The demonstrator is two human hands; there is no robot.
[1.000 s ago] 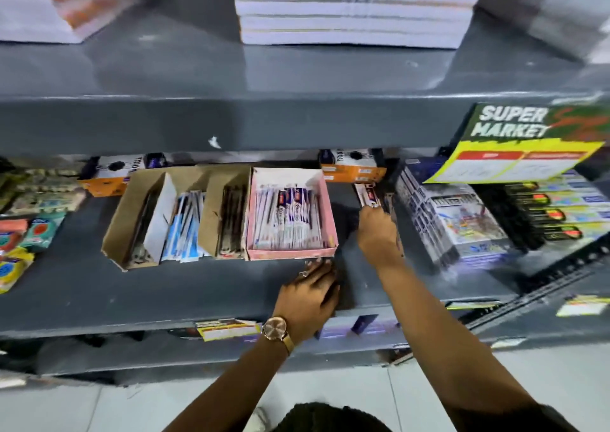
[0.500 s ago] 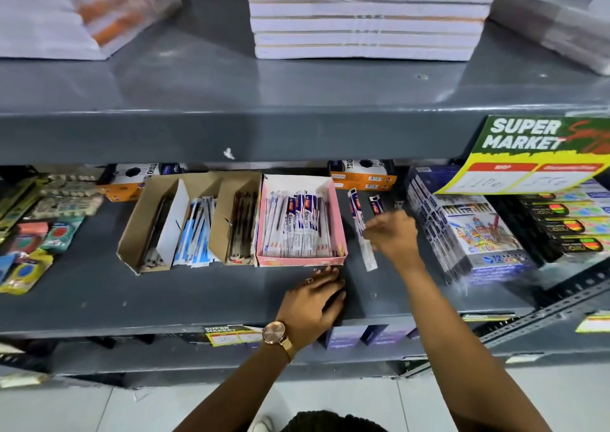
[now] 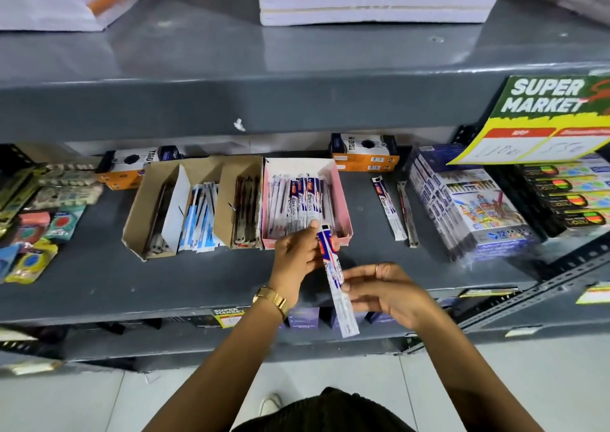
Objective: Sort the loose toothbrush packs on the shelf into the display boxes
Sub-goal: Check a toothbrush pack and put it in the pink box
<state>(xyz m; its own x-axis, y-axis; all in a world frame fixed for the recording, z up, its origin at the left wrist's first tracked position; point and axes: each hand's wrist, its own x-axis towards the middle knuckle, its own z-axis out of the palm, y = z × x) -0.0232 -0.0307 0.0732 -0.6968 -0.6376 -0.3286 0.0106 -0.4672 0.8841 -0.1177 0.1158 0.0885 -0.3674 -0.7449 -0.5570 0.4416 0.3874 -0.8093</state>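
A long white, blue and red toothbrush pack (image 3: 336, 279) is held between both hands just in front of the pink display box (image 3: 343, 200), which is full of similar packs. My left hand (image 3: 297, 260) grips the pack's upper part; my right hand (image 3: 386, 291) pinches its lower part. Two loose packs remain on the grey shelf right of the pink box: a white and blue one (image 3: 389, 208) and a darker one (image 3: 408, 213). Left of the pink box stand a brown box (image 3: 242, 212) of dark packs and a brown divided box (image 3: 165, 213) with blue and white packs.
Boxed colour pencil sets (image 3: 468, 204) and marker packs (image 3: 567, 197) fill the shelf's right side under a hanging Super Market sign (image 3: 544, 118). Orange boxes (image 3: 364, 152) sit at the back. Small packets (image 3: 36, 230) lie at the left. The upper shelf (image 3: 297, 101) overhangs closely.
My right hand has lifted one loose pack from the shelf and brought it left and forward. My left hand has left the pink box's front edge and taken hold of that pack's upper part.
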